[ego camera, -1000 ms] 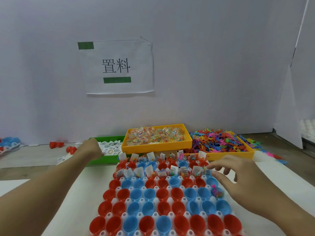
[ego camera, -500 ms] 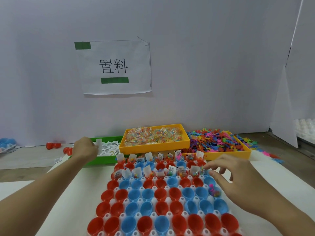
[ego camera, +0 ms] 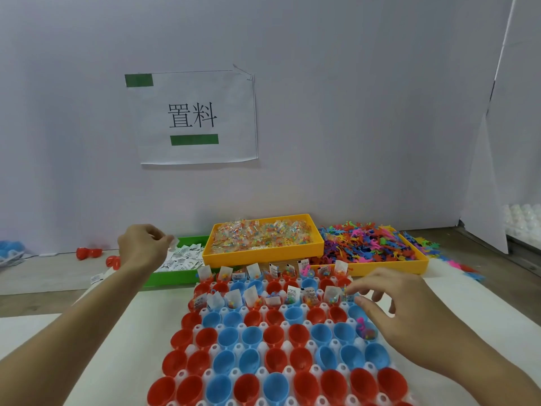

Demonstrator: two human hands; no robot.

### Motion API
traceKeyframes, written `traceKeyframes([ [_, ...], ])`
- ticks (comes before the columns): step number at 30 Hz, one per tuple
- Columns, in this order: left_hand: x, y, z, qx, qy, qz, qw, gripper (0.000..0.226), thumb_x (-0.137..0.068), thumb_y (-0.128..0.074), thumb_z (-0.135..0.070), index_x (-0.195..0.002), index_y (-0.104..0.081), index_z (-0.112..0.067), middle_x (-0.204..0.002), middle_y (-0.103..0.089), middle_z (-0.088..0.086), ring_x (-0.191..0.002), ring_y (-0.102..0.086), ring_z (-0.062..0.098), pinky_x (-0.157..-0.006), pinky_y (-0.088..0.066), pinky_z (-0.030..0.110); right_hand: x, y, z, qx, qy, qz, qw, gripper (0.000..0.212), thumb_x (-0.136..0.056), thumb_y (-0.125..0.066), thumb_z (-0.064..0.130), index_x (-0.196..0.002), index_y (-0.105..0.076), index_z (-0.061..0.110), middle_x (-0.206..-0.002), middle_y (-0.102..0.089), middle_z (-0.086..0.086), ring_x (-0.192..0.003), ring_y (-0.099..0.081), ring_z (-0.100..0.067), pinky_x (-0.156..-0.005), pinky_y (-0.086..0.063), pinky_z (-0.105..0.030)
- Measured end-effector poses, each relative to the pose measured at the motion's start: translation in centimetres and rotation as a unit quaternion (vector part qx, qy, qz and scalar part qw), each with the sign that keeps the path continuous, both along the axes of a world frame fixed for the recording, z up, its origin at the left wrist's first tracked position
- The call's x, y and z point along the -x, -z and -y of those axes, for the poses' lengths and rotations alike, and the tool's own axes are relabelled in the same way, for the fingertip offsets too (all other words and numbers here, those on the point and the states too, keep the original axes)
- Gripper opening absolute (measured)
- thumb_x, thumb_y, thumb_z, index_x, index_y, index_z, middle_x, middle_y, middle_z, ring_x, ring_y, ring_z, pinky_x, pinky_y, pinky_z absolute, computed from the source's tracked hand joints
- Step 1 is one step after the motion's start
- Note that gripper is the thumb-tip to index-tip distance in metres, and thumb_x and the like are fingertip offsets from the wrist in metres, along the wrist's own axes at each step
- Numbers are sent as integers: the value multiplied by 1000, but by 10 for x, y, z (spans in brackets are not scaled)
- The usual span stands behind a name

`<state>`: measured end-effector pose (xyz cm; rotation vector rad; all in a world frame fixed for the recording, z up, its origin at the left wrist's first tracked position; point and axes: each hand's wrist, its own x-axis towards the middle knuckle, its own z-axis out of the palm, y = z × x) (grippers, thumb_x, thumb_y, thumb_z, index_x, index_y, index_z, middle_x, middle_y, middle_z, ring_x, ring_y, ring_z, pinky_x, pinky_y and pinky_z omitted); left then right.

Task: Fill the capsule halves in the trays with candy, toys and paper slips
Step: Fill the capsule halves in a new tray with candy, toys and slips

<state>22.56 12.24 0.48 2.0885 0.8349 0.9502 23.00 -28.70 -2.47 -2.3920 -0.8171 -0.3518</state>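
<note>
Nearest the camera, red and blue capsule halves [ego camera: 278, 361] sit open side up in a white tray [ego camera: 288, 345]; most near rows hold nothing, and one blue half at the right edge holds a pink toy [ego camera: 364, 328] with candy. Over that edge the right hand [ego camera: 401, 312] hovers, fingers loosely spread, gripping nothing. Farther back, two rows hold candy and upright paper slips [ego camera: 251, 294]. Beyond, the left hand [ego camera: 143, 250] pinches a slip [ego camera: 173, 243] above the green bin [ego camera: 175, 278]. Beside it stand a yellow candy bin [ego camera: 263, 253] and a yellow bin of toys [ego camera: 371, 244], under a wall sign [ego camera: 193, 117].
</note>
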Motion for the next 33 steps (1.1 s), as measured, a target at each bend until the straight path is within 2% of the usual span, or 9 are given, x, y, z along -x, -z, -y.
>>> traceKeyframes([
  [3, 11, -13, 32, 40, 54, 52, 996, 9, -87, -73, -12, -85, -69, -4, -83, -71, 14, -73, -67, 24, -63, -51, 30, 2, -1, -1, -4, -7, 5, 1000, 23, -95, -63, 32, -93, -57, 55, -98, -55, 33, -102, -45, 19, -66, -44, -5],
  [7, 39, -27, 86, 159, 199, 119, 960, 8, -86, -72, -9, -92, -68, -7, -82, -74, 10, -72, -73, 23, -66, -56, 26, 6, -2, -3, -24, -23, -2, 999, 24, -94, -66, 28, -92, -62, 52, -96, -61, 27, -100, -50, 11, -72, -45, -7],
  [11, 58, -30, 135, 213, 320, 106, 917, 13, -85, -73, -7, -97, -70, -11, -82, -76, 7, -76, -75, 20, -64, -58, 19, 14, -2, -14, -70, -45, -26, 996, 20, -92, -69, 23, -99, -73, 41, -90, -66, 25, -95, -57, 5, -70, -46, -8],
  [14, 60, -26, 164, 227, 384, 72, 892, 10, -85, -72, -3, -94, -70, -6, -83, -76, 11, -76, -75, 24, -65, -58, 21, 20, -1, -22, -112, -65, -62, 990, 19, -92, -69, 26, -99, -72, 44, -93, -66, 32, -92, -62, 4, -71, -50, -10],
  [16, 62, -22, 179, 220, 431, 49, 874, 5, -85, -72, -4, -90, -69, -6, -82, -76, 12, -76, -74, 24, -65, -57, 22, 25, -2, -27, -175, -85, -115, 974, 16, -88, -69, 36, -102, -70, 43, -93, -70, 27, -90, -66, 3, -73, -52, -11],
  [18, 65, -18, 192, 194, 470, 31, 861, 4, -85, -73, -8, -85, -69, -9, -80, -75, 10, -74, -74, 21, -66, -56, 22, 28, -4, -30, -254, -115, -186, 942, 25, -78, -69, 43, -103, -69, 35, -92, -75, 15, -88, -71, -3, -73, -54, -13],
  [23, 70, -11, 203, 148, 491, 15, 859, 5, -84, -76, -12, -83, -71, -11, -79, -75, 8, -75, -72, 21, -72, -58, 27, 28, -15, -25, -336, -145, -215, 906, 11, -78, -70, 27, -85, -76, 21, -81, -76, -4, -73, -73, -15, -66, -55, -16],
  [27, 71, -10, 204, 105, 504, -23, 857, 8, -85, -76, -22, -80, -72, -17, -75, -74, 5, -75, -72, 24, -72, -60, 30, 25, -14, -21, -342, -116, -200, 911, 7, -85, -69, 17, -83, -75, 18, -80, -76, -1, -75, -72, -12, -65, -54, -14],
  [33, 69, -13, 197, 5, 481, -69, 874, 7, -84, -76, -21, -79, -74, -25, -79, -73, -6, -74, -69, 10, -73, -61, 31, 16, -17, -7, -294, -75, -156, 940, 12, -87, -71, 2, -83, -74, 12, -74, -75, -3, -67, -71, -12, -63, -53, -14],
])
